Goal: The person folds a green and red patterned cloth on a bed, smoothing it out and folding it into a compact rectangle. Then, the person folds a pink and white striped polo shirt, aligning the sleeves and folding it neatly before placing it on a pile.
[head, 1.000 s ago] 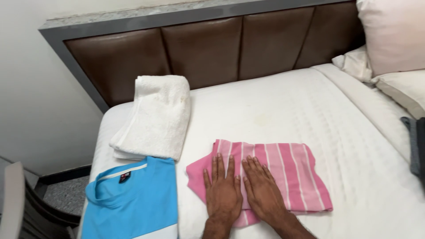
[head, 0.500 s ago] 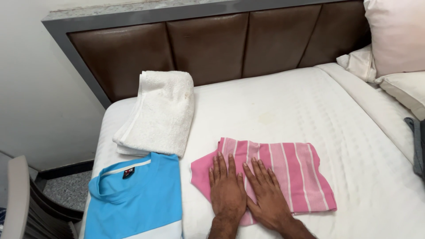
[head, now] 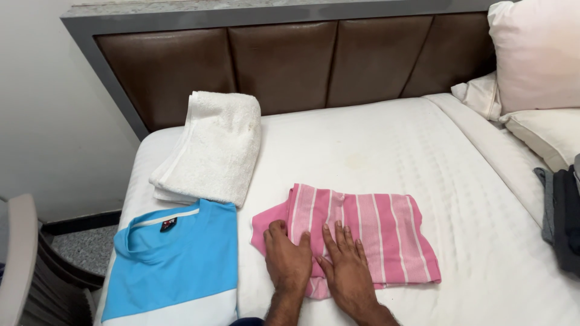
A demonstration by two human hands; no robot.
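A: Quick rundown, pls. What's lying on the bed (head: 386, 139) w/ the hands?

B: A folded pink striped garment (head: 362, 238), sitting mid-bed toward the near edge. Both hands are pressing on its near-left part. Left hand (head: 289, 261) is resting palm down, fingers curling a bit over the garment's left fold. Right hand (head: 345, 268) is lying flat, fingers spread. Neither one is gripping anything; both are released, just pushing on the cloth.

A: Which way's it running?

B: Long axis is going left-right across the bed, roughly parallel w/ the headboard (head: 290, 66), tilting slightly so the right end is sitting nearer the camera. White stripes are running front-to-back, across the short side. Plain pink bit is poking out at the left end.

A: Any labels or tags?

B: One. The blue shirt (head: 175, 265) at the near-left corner is showing a small dark rectangular label w/ a red mark, inside the back of the neck. Shirt is lying flat, collar pointing toward the headboard, w/ a white band across its near end. Can't tell more from the label, too small.

A: Other stuff?

B: A folded white towel (head: 211, 148) is lying just behind the shirt, touching its collar edge. Pillows (head: 534, 54) are leaning at the far right. Dark grey clothes (head: 565, 217) are sitting at the right edge, well apart from the pink one. A chair (head: 24, 259) is standing off the bed's left side.
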